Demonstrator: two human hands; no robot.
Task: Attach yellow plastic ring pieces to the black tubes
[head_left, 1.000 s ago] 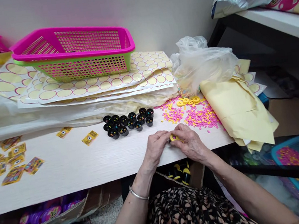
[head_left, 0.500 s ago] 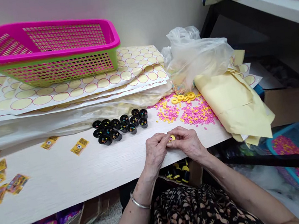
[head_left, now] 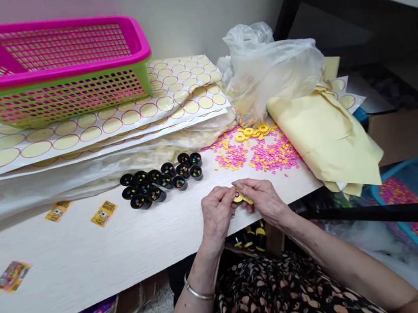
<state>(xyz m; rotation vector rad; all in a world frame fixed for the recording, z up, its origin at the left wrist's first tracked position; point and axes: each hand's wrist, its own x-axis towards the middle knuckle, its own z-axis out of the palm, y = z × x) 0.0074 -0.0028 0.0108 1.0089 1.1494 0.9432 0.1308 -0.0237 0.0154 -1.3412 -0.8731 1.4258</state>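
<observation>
Close together above the table's front edge, both my hands are closed on a small yellow plastic piece with a pink spot on it. The fingers of my left hand pinch its left side. From the right, my right hand grips it between thumb and fingers, which partly cover it. Beyond the hands lie loose pink and yellow beads and several yellow rings. Black cups with coloured bits inside stand in a group to the left.
A pink and green basket sits on sticker sheets at the back. Printed packets lie on the left. A plastic bag and folded yellow paper are at right. Below the edge is a box of black-and-yellow pieces.
The view has shifted slightly, so the basket and cups appear further left. My fingers have moved a little on the yellow piece, and more of it shows between my hands.
</observation>
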